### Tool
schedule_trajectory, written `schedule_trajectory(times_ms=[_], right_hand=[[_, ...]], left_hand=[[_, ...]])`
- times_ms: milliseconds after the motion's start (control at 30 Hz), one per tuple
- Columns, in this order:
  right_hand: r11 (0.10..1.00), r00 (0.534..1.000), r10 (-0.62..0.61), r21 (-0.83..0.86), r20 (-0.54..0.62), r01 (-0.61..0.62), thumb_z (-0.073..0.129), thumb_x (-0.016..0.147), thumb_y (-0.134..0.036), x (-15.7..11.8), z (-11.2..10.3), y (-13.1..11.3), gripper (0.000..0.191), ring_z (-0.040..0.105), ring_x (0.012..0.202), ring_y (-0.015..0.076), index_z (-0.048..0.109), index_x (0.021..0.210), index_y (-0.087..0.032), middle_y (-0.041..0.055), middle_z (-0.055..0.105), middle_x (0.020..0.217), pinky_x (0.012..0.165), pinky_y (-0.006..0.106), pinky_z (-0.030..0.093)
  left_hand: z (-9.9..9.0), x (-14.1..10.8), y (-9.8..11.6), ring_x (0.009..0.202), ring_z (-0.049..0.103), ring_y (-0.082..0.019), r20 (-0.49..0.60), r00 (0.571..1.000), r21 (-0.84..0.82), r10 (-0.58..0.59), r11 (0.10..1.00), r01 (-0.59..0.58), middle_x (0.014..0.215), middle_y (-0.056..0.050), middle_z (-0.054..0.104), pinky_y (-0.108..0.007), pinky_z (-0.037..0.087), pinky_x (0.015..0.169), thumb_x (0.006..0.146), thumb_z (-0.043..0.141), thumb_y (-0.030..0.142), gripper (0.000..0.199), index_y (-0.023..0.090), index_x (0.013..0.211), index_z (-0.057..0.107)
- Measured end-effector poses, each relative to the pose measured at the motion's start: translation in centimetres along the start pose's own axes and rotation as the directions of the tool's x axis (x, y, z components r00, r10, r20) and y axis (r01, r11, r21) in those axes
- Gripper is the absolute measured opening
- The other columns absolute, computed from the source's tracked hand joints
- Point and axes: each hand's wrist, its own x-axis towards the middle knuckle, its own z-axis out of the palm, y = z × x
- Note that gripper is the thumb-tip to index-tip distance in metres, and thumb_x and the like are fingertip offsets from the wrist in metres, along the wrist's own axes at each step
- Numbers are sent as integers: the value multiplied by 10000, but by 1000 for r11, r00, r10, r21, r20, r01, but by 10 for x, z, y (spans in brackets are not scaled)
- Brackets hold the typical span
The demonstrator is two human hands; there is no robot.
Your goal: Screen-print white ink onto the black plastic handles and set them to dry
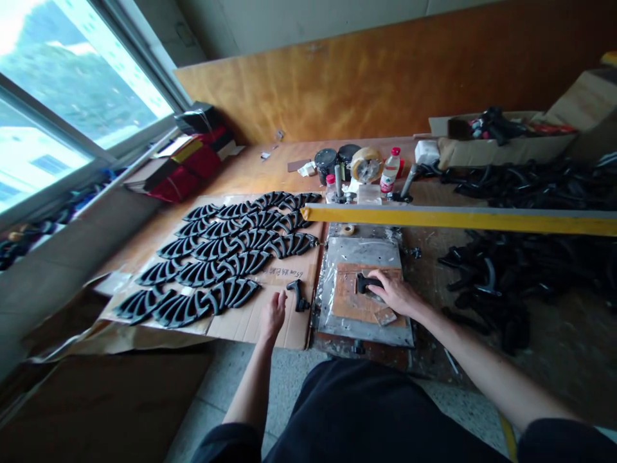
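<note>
My right hand [398, 294] grips a black curved handle-shaped part [367, 283] and holds it on the brown board [344, 302] of a flat metal plate fixture [328, 315]. My left hand [274, 314] is over the cardboard sheet [241, 326], its fingers loosely extended and holding nothing that I can see. Just right of its fingertips lies a single black part [297, 296] of the same kind. Beyond it, rows of black curved parts [212, 257] are fanned out on the cardboard. A small flat piece [385, 316] lies at the board's near right corner.
A yellow bar [434, 217] crosses above the bench from the right. Heaped black parts [491, 276] cover the right side. Behind the fixture stand a red-capped bottle [389, 172], a tape roll [366, 165] and dark tubs [326, 166]. An open carton [511, 151] sits at back right.
</note>
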Motion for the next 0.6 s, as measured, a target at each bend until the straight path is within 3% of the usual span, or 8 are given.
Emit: schedule_trajectory(times_ms=[100,167,300,400,467,533,600], right_hand=[[948,994,57,-318,91,-25,411,986,-355,7,7,-9,291,687,902,258,545,1177,-181,126,716,1020,720,329,490],[893,995,67,-449,78,-25,402,987,-388,8,6,-11,317,675,904,281,562,1169,-184,139,713,985,725,353,484],[883,998,-1,-469,-65,-30,488,940,-469,5,2,-11,424,603,1073,324,569,1239,-179,179,665,1129,845,427,480],[911,973,-222,-368,-54,188,526,921,-492,7,7,-12,620,397,1356,309,424,1437,-165,176,463,1451,1077,462,359],[879,928,-371,-312,30,361,558,898,-515,7,16,-14,706,285,1431,295,377,1476,-152,149,357,1532,1155,484,261],[835,873,-474,-258,113,486,583,880,-526,3,22,-15,664,341,1409,285,473,1421,-156,129,418,1496,1164,502,253],[800,831,-542,-226,124,556,594,889,-461,-6,19,-11,457,504,1298,236,635,1265,-204,80,592,1345,1129,450,344]], left_hand=[[-7,11,16,704,630,-174,-6,999,-93,35,995,-35,728,-41,649,-261,457,644,957,261,496,484,192,909,634],[-16,19,36,669,613,-165,-15,997,-205,76,976,-77,704,-33,629,-255,457,628,941,296,532,488,187,896,640],[-47,27,104,613,558,-130,-113,976,-470,187,855,-218,660,2,567,-227,444,589,899,427,559,429,186,884,639],[-72,25,175,565,519,-97,-219,927,-692,304,622,-367,644,32,544,-205,440,568,897,454,576,421,199,983,619],[-83,18,217,530,504,-90,-208,908,-811,364,455,-368,626,33,539,-204,442,545,909,403,604,457,193,940,601],[-87,8,246,505,490,-88,-178,900,-874,397,357,-330,601,25,529,-206,437,521,917,365,616,494,181,848,588],[-87,-5,255,515,499,-94,-160,901,-889,402,338,-308,603,11,542,-212,439,522,920,355,619,523,170,819,604]])
